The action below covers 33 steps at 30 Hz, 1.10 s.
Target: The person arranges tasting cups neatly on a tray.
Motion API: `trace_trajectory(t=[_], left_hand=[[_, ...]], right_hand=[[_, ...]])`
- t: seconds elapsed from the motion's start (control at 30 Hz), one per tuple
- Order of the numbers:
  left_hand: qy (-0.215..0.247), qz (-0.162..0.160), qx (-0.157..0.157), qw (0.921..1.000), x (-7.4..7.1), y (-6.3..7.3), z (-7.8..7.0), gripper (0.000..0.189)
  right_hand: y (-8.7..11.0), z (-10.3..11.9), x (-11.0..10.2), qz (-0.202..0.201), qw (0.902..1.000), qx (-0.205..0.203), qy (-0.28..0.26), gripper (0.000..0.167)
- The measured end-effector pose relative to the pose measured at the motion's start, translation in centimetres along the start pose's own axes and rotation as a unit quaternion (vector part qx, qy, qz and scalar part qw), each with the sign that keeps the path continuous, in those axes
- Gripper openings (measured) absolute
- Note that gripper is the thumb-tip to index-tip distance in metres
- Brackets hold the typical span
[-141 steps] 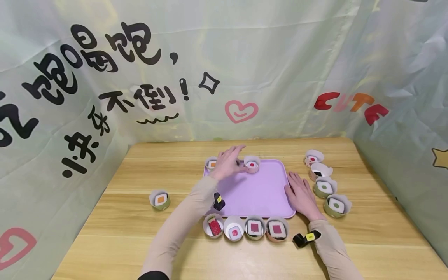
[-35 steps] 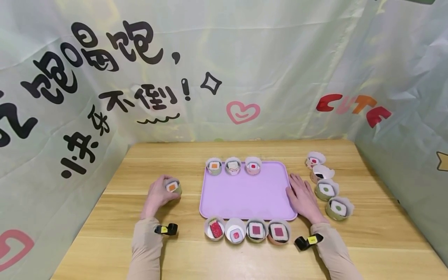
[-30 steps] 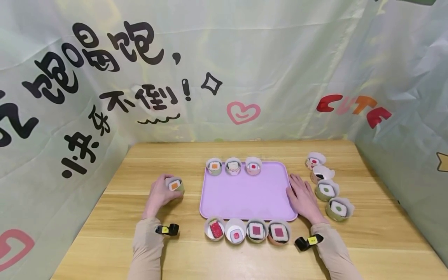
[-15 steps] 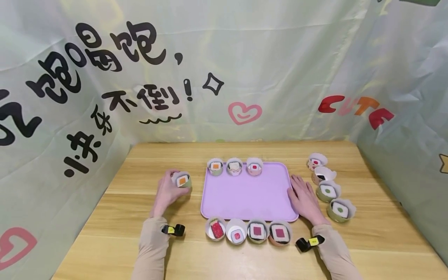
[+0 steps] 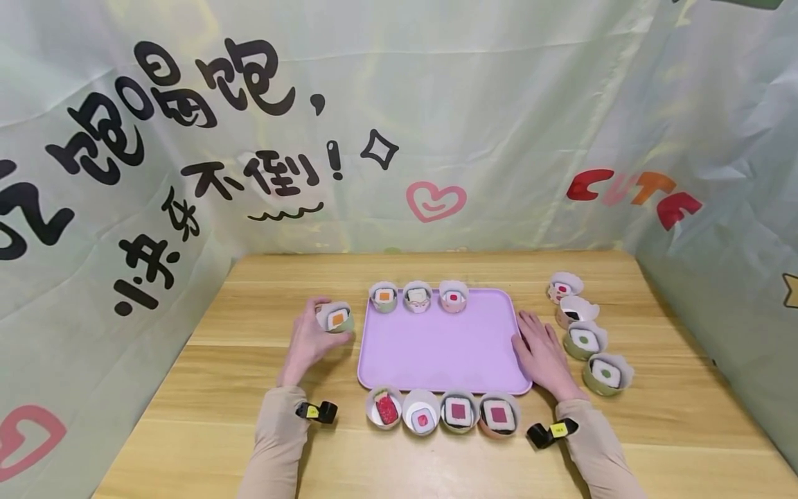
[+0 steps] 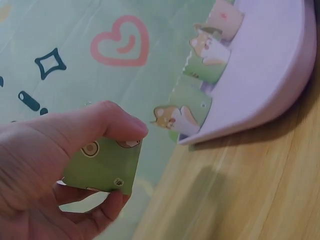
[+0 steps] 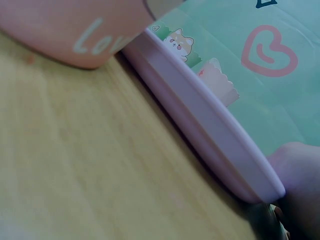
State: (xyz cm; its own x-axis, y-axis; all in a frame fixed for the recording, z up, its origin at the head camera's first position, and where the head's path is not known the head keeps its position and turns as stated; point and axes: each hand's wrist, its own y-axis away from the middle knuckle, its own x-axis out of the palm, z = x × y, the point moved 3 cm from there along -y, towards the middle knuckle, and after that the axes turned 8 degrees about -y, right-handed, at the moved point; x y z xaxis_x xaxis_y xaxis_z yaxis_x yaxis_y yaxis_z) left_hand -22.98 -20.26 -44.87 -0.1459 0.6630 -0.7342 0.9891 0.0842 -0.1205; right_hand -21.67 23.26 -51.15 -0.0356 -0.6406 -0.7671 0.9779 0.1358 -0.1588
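Observation:
My left hand (image 5: 309, 339) grips a green paper cup (image 5: 346, 324) by its sides, thumb on the near side. Inside the cup sits a white sushi roll (image 5: 338, 318) with an orange square centre. In the left wrist view the green cup (image 6: 102, 167) is pinched between thumb and fingers, tilted, left of the tray's corner. The purple tray (image 5: 436, 346) bears three filled cups along its far edge: one orange-centred (image 5: 384, 298), one pale (image 5: 417, 298), one red-centred (image 5: 454, 298). My right hand (image 5: 542, 353) rests with extended fingers along the tray's right edge.
Several filled cups line the tray's near edge, among them a red-topped one (image 5: 384, 407) and a purple-centred one (image 5: 499, 414). More stand in a slanting row at the right, including a green-centred one (image 5: 607, 374). A printed cloth (image 5: 499, 125) encloses the wooden table (image 5: 237, 388).
My left hand has set down the red-centred cup on the tray, picked up the orange-centred cup from the table's left, and carried it rightward toward the tray. The right hand stays put.

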Motion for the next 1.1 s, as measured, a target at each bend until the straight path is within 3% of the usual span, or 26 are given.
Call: trace_trajectory(t=[0.63, 1.1], left_hand=[[0.042, -0.011, 0.069, 0.9967, 1.1, 0.6, -3.4, 0.079], [0.063, 0.031, 0.140, 0.9877, 2.6, -0.6, -7.0, 0.073]], right_hand=[[0.0, 0.0, 0.0, 0.000, 1.0000, -0.002, 0.004, 0.053], [0.0, 0.0, 0.0, -0.002, 1.0000, 0.001, 0.004, 0.053]])
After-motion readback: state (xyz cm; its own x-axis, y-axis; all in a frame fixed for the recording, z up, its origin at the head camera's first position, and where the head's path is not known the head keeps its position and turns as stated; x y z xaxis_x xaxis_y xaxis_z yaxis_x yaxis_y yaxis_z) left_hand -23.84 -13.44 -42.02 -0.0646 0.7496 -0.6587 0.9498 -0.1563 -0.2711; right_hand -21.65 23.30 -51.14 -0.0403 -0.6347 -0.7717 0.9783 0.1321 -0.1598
